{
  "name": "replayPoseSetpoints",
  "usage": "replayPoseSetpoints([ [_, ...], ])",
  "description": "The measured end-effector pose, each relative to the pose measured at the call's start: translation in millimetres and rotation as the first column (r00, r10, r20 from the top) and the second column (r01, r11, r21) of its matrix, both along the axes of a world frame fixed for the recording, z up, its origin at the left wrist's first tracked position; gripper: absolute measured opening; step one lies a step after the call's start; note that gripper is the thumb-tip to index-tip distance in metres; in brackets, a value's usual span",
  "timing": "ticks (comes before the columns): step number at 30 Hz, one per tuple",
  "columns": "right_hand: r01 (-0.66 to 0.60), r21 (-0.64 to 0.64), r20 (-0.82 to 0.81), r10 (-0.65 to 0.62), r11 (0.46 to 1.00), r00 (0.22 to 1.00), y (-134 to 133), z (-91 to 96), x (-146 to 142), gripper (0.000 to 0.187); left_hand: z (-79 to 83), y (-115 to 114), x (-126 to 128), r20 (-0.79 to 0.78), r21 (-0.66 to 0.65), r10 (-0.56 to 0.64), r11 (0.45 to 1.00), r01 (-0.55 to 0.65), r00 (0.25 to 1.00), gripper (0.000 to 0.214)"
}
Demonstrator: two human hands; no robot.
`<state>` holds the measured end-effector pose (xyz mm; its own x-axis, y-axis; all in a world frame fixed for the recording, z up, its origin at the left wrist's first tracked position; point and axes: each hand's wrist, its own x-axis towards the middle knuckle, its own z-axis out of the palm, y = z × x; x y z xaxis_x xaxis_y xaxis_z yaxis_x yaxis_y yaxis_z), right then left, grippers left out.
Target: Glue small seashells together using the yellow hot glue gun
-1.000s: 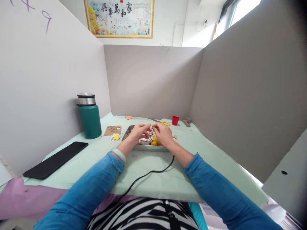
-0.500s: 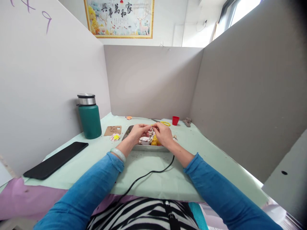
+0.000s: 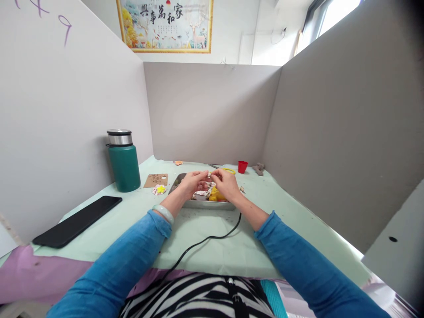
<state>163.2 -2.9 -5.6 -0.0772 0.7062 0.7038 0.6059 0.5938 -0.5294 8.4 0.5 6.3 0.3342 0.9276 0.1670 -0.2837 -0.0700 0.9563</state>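
My left hand (image 3: 194, 183) and my right hand (image 3: 225, 182) meet fingertip to fingertip above a shallow metal tray (image 3: 208, 205). Both are closed in a pinch. A small pale bit shows between the fingertips, too small to name. Inside the tray lie whitish scraps (image 3: 202, 193) and a yellow piece (image 3: 216, 194), partly covered by my right hand. Left of the tray are a brown card (image 3: 155, 180) with a hole and a small flower-like piece (image 3: 159, 190) with a yellow centre.
A green bottle (image 3: 124, 168) and a black flat slab (image 3: 79, 221) stand and lie at left. Behind the tray are yellow-handled scissors (image 3: 229, 171), a red cup (image 3: 242, 167) and a grey lump (image 3: 259, 168). A black cable (image 3: 212, 237) crosses the front. Grey panels (image 3: 212, 110) enclose the table.
My fingertips have drawn slightly apart, with my right hand shifting a little to the right. The things on the table have stayed where they were.
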Motion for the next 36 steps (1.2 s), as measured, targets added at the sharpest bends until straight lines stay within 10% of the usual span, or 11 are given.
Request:
replayPoseSetpoints([
  [36,-0.069,-0.003,-0.008,0.069,0.998,0.998,1.4,-1.3,0.6,0.016,0.9,1.3,-3.4,0.006,-0.097,-0.108,0.989,0.108,0.994,0.016],
])
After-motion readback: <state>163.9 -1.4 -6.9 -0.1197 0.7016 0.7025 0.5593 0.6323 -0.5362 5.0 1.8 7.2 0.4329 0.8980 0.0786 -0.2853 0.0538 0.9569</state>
